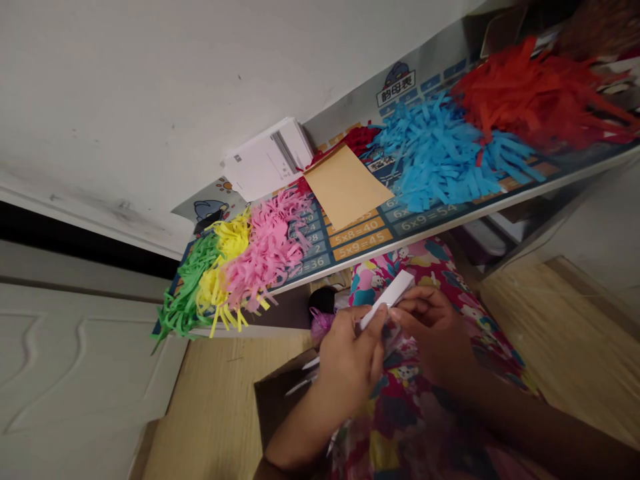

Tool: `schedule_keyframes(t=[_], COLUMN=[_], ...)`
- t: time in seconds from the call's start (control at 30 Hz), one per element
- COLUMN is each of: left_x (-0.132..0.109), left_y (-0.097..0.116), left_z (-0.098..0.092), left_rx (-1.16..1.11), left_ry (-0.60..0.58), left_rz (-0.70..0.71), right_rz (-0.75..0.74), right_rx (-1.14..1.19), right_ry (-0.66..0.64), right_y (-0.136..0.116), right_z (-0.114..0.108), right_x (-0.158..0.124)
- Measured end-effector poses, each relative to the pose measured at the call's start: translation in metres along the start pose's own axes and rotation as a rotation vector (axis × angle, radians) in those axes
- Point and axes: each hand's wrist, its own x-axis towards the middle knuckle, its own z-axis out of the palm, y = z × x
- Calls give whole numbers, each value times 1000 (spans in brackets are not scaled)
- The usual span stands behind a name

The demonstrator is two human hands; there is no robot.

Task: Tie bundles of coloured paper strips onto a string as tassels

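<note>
In the head view, my left hand (350, 353) is closed on a narrow white paper strip (397, 288), thick-looking as if folded, with the thumb along its near side. My right hand (435, 327) has its fingers bent at the strip's right edge, thumb and fingertips pinched close to it. Whether a second small thing sits between those fingertips is hidden. Both hands are above my lap, which is covered by colourful patterned cloth (460, 293). Just under the strip, something clear and shiny is partly visible between the hands.
A narrow table (360, 253) bears fringed paper bunches: green (187, 293), yellow (233, 237), pink (275, 240), blue (435, 153), red (540, 93). On it lie a tan envelope (347, 187) and white printed cards (265, 163). A dark open box (280, 387) stands left of my lap.
</note>
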Motion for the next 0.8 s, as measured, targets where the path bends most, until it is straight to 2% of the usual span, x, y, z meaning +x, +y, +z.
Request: schedule_keyframes(t=[0.13, 0.3, 0.43, 0.6, 0.7, 0.8], left_x=[5, 9, 8, 8, 8, 6], left_y=[-1, -3, -5, -4, -6, -11], left_z=[-8, -13, -13, -11, -12, -16], left_rx=[90, 54, -1, -57, -62, -68], left_ry=[-106, -194, -195, -162, -154, -143], left_rz=[5, -9, -2, 29, 24, 6], right_rz=[-52, -105, -136, -168, -212, -285], right_rx=[-25, -68, -104, -217, -371, -485], right_ry=[-15, -45, -61, -8, 71, 172], right_y=[2, 3, 6, 7, 8, 7], right_z=[-1, -2, -4, -5, -17, -37], right_x=[-1, 0, -2, -5, 6, 30])
